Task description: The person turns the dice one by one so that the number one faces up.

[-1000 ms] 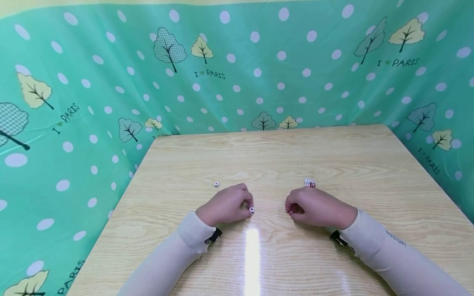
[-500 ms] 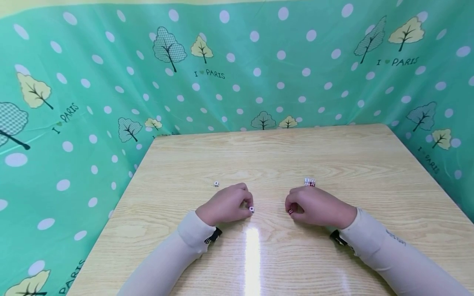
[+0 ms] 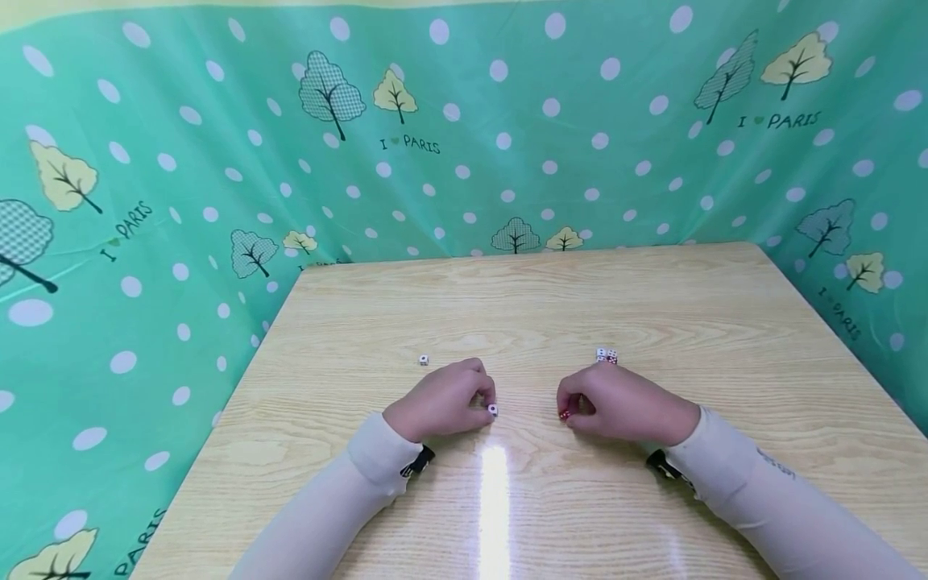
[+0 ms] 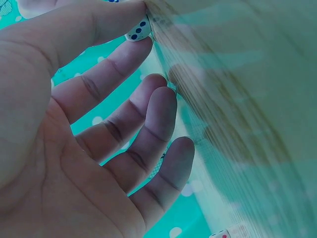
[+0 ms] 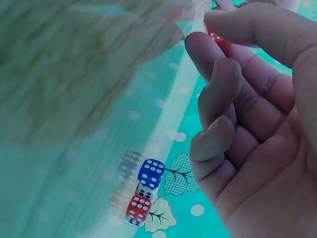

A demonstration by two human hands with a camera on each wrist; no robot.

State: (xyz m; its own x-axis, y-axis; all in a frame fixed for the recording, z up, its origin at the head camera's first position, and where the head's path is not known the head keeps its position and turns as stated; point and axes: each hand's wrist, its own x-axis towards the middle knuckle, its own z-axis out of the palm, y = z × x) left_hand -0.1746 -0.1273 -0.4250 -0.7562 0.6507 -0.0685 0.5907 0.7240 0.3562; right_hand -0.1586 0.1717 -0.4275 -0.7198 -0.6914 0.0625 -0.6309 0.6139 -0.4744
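Note:
My left hand (image 3: 445,400) pinches a white die (image 3: 493,411) between thumb and index finger, low over the tabletop. In the left wrist view that white die (image 4: 139,29) shows blue pips, and the other fingers spread loosely. My right hand (image 3: 623,407) pinches a red die (image 3: 565,415) between thumb and fingertips. Most of this red die (image 5: 216,36) is hidden by the thumb and fingers in the right wrist view. A small gap of tabletop separates the two hands.
A lone white die (image 3: 424,360) lies beyond the left hand on the wooden table (image 3: 536,298). Behind the right hand stands a tight group of dice, including a blue die (image 5: 151,173) and a red die (image 5: 138,207). A green dotted curtain (image 3: 500,145) surrounds the table.
My right hand has shifted slightly left with the red die, which shows a little differently between the fingers. The left hand and its white die have stayed in place.

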